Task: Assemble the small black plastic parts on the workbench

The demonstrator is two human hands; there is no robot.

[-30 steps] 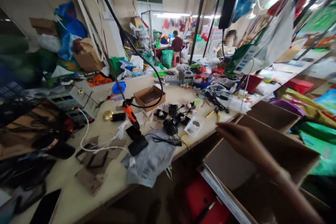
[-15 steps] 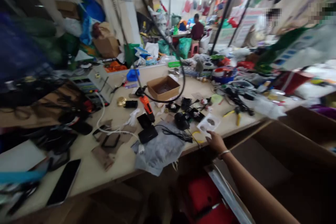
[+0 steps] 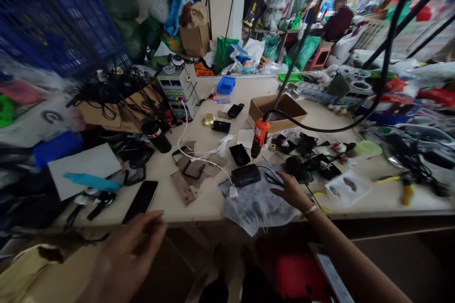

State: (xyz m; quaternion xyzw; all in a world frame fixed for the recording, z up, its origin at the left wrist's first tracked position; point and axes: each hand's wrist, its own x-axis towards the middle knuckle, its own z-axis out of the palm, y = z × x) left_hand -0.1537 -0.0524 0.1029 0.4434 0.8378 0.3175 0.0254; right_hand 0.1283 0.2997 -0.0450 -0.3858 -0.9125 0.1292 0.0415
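Grey plastic bag [image 3: 256, 203] lies crumpled at the near edge of the tabletop [image 3: 209, 201], the right hand [image 3: 293, 191] resting on it with fingers spread and nothing clamped; judged step: settling onto the work, and a next move would call for closing the grip on it. Beyond the grip stand a black case [image 3: 246, 175] and an orange electric screwdriver [image 3: 259, 135]. Left hand [image 3: 130, 253] hovers open below the tabletop, in a cluttered workshop.
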